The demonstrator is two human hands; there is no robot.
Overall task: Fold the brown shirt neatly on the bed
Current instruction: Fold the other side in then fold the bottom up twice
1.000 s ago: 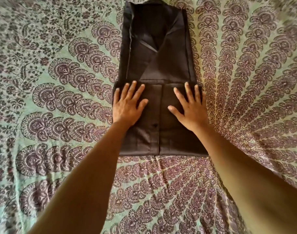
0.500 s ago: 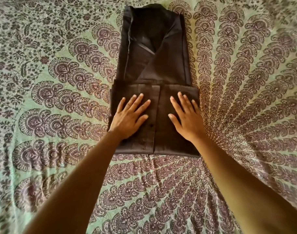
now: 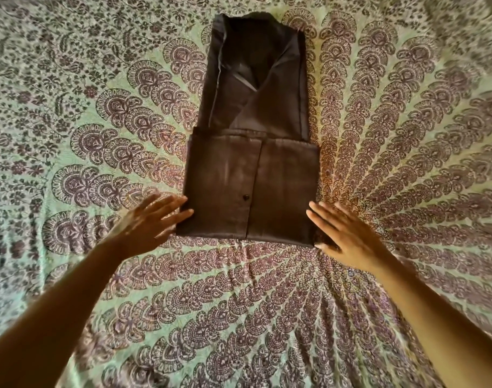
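At near-left corner of brown shirt (image 3: pixel 253 186), left hand (image 3: pixel 151 224) has fingers straight & spread, tips at the edge, gripping nothing; blurred, so contact unclear. Right hand (image 3: pixel 348 236) mirrors it at near-right corner, fingers straight, nothing held. Shirt lies flat on the bed (image 3: pixel 85 152), near end doubled up. Hands flank it prob. to take both corners for next fold.

A bedroom in a home, looking down on the bed.

A bed (image 3: pixel 71 289) is filling the whole view, and a printed bedspread (image 3: pixel 393 163) in pale green with purple feather-like arcs fanning outward is covering it, wrinkling softly as over a mattress. A brown shirt (image 3: pixel 253 186) is lying part-folded on it, pointing to household laundry.
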